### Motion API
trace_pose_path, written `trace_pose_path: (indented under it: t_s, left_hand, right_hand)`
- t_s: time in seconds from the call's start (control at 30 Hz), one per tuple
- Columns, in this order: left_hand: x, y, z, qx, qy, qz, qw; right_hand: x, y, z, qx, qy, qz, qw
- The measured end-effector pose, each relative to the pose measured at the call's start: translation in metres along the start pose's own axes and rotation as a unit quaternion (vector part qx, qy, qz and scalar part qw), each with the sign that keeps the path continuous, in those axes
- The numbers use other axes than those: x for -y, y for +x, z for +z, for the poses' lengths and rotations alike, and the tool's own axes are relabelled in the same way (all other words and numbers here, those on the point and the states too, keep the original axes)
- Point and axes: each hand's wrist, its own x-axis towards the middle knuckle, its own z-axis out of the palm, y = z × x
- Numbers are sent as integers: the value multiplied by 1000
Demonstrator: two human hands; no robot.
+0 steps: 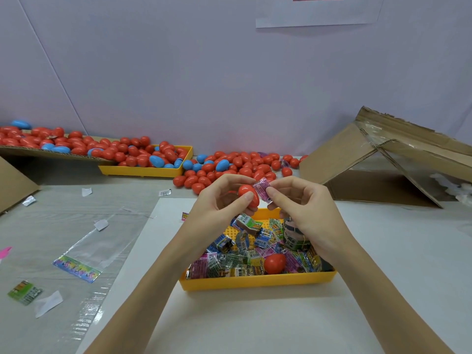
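My left hand grips a red plastic egg half between thumb and fingers, above the far end of a yellow tray. My right hand pinches a small pink foil packet right against the egg half's open side. The tray holds several small colourful packets and another red egg half. A bundle of packets tied with a band sits in the tray under my right hand.
A heap of red and blue eggs lies behind my hands, with more in a far yellow tray and on a cardboard flap. An open cardboard box stands at right. Clear bags and loose packets lie at left.
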Motion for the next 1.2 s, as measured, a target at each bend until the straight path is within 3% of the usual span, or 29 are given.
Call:
trace_pose_path:
  t_s: [0.5,1.2]
  left_hand:
    - [-1,0,0,-4,-6,-1,1000]
    - [1,2,-2,-7,-27,10,1000]
  right_hand:
    - [-1,1,0,-18,8,-3,1000]
    - [-1,1,-1,20,-10,-14,1000]
